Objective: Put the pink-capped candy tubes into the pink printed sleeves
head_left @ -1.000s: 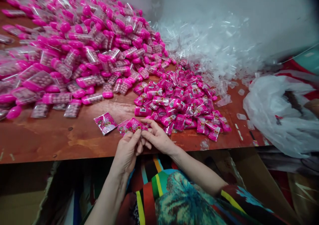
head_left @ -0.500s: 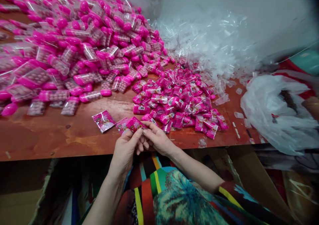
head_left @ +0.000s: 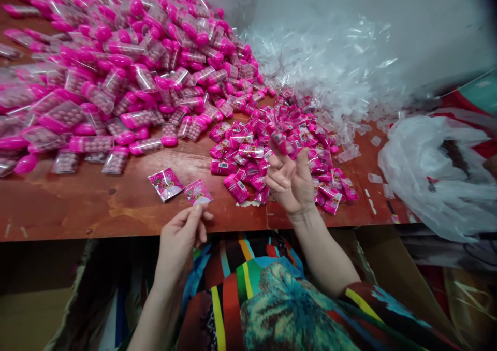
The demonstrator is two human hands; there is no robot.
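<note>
My right hand (head_left: 291, 183) is raised palm up at the front of a pile of pink-wrapped packs (head_left: 248, 151), its fingers loosely apart. A blurred pink pack (head_left: 278, 141) is just beyond its fingertips, seemingly in the air. My left hand (head_left: 184, 227) is at the table's front edge, with fingers curled and thumb against them; I see nothing in it. Its thumb tip is by the lower edge of a flat pink printed sleeve (head_left: 197, 190). Another flat printed sleeve (head_left: 165, 184) lies to the left of that one.
A large heap of clear containers with pink caps and small balls inside (head_left: 143, 76) covers the left and back of the red-brown table (head_left: 128, 211). Clear empty plastic pieces (head_left: 330, 76) are heaped against the wall. A white plastic bag (head_left: 411, 175) sits at the right.
My hands, together around a pink pack before, have come apart. The right hand has moved right to the pile and let go of the pack. My left hand has drawn back slightly left.
</note>
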